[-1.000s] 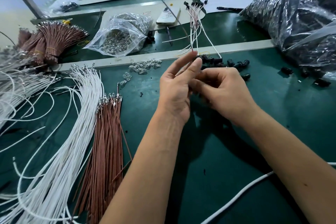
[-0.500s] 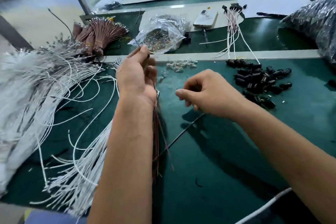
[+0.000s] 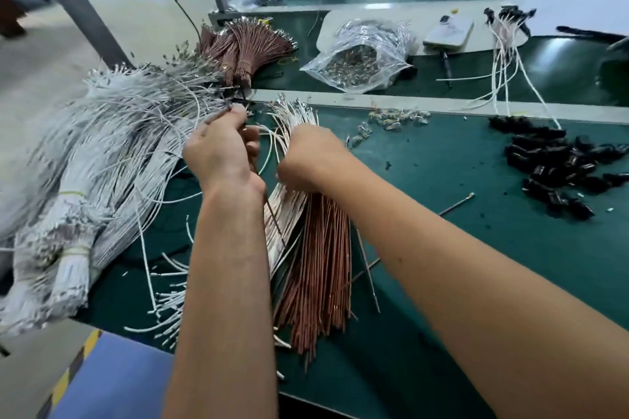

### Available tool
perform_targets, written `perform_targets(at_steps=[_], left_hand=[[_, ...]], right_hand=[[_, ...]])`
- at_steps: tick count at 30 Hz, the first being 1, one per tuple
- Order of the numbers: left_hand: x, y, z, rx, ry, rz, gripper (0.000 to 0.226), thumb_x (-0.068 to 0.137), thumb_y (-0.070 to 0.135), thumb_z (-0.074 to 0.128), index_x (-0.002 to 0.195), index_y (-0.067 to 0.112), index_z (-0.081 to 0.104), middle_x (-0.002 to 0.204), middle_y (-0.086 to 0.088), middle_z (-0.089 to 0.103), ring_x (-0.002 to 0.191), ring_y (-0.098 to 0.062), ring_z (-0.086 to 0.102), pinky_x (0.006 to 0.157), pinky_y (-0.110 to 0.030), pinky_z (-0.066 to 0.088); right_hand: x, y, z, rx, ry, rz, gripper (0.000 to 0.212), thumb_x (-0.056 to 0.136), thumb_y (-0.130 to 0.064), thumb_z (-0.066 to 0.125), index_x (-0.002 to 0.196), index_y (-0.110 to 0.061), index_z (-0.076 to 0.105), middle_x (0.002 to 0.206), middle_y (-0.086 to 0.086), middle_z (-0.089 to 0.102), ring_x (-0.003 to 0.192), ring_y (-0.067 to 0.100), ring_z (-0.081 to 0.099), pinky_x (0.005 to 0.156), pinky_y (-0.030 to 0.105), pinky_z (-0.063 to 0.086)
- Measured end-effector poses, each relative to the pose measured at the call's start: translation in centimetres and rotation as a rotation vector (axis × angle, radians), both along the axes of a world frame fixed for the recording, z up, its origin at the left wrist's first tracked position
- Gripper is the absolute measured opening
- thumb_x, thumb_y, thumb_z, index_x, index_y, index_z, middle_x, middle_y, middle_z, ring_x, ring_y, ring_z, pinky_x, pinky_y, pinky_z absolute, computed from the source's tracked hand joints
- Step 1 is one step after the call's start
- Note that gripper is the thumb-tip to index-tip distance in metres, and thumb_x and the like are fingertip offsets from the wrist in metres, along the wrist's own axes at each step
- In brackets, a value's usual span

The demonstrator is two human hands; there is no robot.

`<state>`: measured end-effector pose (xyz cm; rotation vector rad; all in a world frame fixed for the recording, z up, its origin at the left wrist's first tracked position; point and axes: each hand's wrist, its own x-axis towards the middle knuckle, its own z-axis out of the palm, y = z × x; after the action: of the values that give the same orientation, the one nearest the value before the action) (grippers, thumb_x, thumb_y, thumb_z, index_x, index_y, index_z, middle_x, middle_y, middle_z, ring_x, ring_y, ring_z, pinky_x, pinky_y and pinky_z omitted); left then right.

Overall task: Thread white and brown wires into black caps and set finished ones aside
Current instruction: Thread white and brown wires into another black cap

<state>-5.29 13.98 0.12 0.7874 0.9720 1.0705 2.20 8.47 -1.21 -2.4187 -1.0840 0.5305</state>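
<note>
My left hand (image 3: 221,150) is curled round a single brown wire (image 3: 272,218) that hangs down past my wrist. My right hand (image 3: 311,156) sits over the near row of white wires (image 3: 292,119), fingers curled down into them; what it grips is hidden. A flat bundle of brown wires (image 3: 323,265) lies under and below both hands. Black caps (image 3: 558,163) lie in a loose heap at the right. Finished capped wires (image 3: 507,41) rest at the back right.
Large bundles of white wires (image 3: 95,153) fill the left of the green mat (image 3: 459,248). A tied brown wire bundle (image 3: 248,48), a clear bag of small metal parts (image 3: 360,58) and a phone (image 3: 449,32) lie at the back. Small clear parts (image 3: 391,117) are scattered mid-table.
The view has swung left. Both hands moved from the black caps to the wire piles; my left hand picked up a brown wire and my right hand reached into the white wires.
</note>
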Motion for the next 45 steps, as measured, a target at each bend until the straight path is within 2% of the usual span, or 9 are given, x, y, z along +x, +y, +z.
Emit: perform_targets(at_steps=[3, 7, 13, 21, 25, 28, 32, 41, 45], left_hand=[[-0.1, -0.1, 0.3, 0.033, 0.006, -0.063, 0.010, 0.090, 0.000, 0.067, 0.097, 0.005, 0.066, 0.069, -0.002, 0.062, 0.048, -0.008, 0.054, 0.042, -0.018, 0.035], [0.1, -0.4, 0.7, 0.082, 0.057, -0.215, 0.015, 0.090, 0.000, 0.068, 0.104, 0.006, 0.066, 0.078, -0.005, 0.065, 0.053, -0.009, 0.056, 0.044, -0.016, 0.039], [2.2, -2.9, 1.6, 0.191, 0.131, -0.694, 0.011, 0.085, -0.005, 0.068, 0.091, 0.003, 0.067, 0.076, -0.015, 0.073, 0.049, -0.010, 0.054, 0.042, -0.012, 0.039], [6.3, -8.2, 2.4, 0.287, 0.087, -1.140, 0.012, 0.085, -0.003, 0.072, 0.089, 0.008, 0.071, 0.082, -0.016, 0.075, 0.048, -0.008, 0.049, 0.040, -0.011, 0.034], [9.5, -11.5, 1.7, 0.145, -0.030, -1.112, 0.014, 0.087, -0.006, 0.069, 0.086, 0.008, 0.067, 0.078, -0.014, 0.073, 0.046, -0.006, 0.050, 0.038, -0.010, 0.034], [11.9, -13.2, 0.3, -0.187, -0.236, -1.058, 0.011, 0.094, -0.004, 0.059, 0.094, 0.008, 0.059, 0.072, -0.009, 0.068, 0.043, -0.002, 0.048, 0.037, -0.008, 0.032], [13.3, -14.7, -1.9, -0.299, -0.250, -1.051, 0.008, 0.098, 0.001, 0.054, 0.102, 0.008, 0.054, 0.067, 0.000, 0.067, 0.040, 0.002, 0.046, 0.034, -0.007, 0.027], [13.1, -15.8, -4.0, -0.175, -0.128, -0.997, 0.012, 0.087, -0.002, 0.067, 0.090, 0.009, 0.062, 0.080, -0.009, 0.075, 0.047, -0.006, 0.054, 0.040, -0.010, 0.038], [11.9, -14.8, -4.3, 0.032, -0.019, -1.078, 0.016, 0.081, 0.005, 0.075, 0.093, 0.011, 0.067, 0.087, -0.010, 0.076, 0.053, -0.008, 0.057, 0.047, -0.013, 0.038]], right_hand=[[1.1, -0.7, 0.4, 0.111, 0.285, -0.070, 0.025, 0.089, -0.024, 0.080, 0.081, -0.005, 0.065, 0.080, 0.007, 0.070, 0.072, 0.022, 0.063, 0.060, 0.029, 0.046], [2.5, -2.5, 2.2, 0.400, 0.641, -0.158, 0.021, 0.098, -0.018, 0.072, 0.081, -0.009, 0.061, 0.063, 0.003, 0.054, 0.049, 0.012, 0.041, 0.040, 0.023, 0.032], [5.8, -7.5, 6.4, 0.709, 0.771, -0.199, 0.009, 0.108, -0.007, 0.048, 0.101, -0.002, 0.052, 0.077, 0.012, 0.061, 0.053, 0.011, 0.049, 0.040, 0.017, 0.034], [13.0, -15.3, 8.1, 1.048, 0.905, -0.264, 0.019, 0.111, -0.018, 0.044, 0.093, -0.014, 0.043, 0.069, -0.001, 0.054, 0.050, 0.004, 0.033, 0.040, 0.013, 0.026], [15.0, -18.8, 6.3, 1.098, 0.806, -0.460, 0.021, 0.110, -0.026, 0.050, 0.098, -0.009, 0.051, 0.082, 0.006, 0.061, 0.054, 0.007, 0.048, 0.044, 0.017, 0.037], [14.5, -21.3, 3.3, 0.764, 0.518, -0.557, 0.029, 0.106, -0.034, 0.058, 0.092, -0.008, 0.062, 0.081, 0.007, 0.062, 0.051, 0.009, 0.051, 0.041, 0.018, 0.039], [12.3, -23.8, -0.5, 0.502, 0.550, -0.350, 0.028, 0.101, -0.026, 0.066, 0.080, -0.009, 0.070, 0.064, 0.001, 0.061, 0.046, 0.007, 0.047, 0.035, 0.016, 0.032], [11.3, -25.4, -2.3, 0.664, 0.624, -0.213, 0.013, 0.087, -0.021, 0.077, 0.075, -0.016, 0.075, 0.060, 0.001, 0.060, 0.047, 0.007, 0.051, 0.036, 0.016, 0.033], [11.8, -25.8, -2.3, 1.006, 0.847, -0.277, 0.012, 0.089, -0.022, 0.067, 0.087, -0.010, 0.065, 0.080, 0.007, 0.071, 0.059, 0.011, 0.061, 0.042, 0.015, 0.041]])
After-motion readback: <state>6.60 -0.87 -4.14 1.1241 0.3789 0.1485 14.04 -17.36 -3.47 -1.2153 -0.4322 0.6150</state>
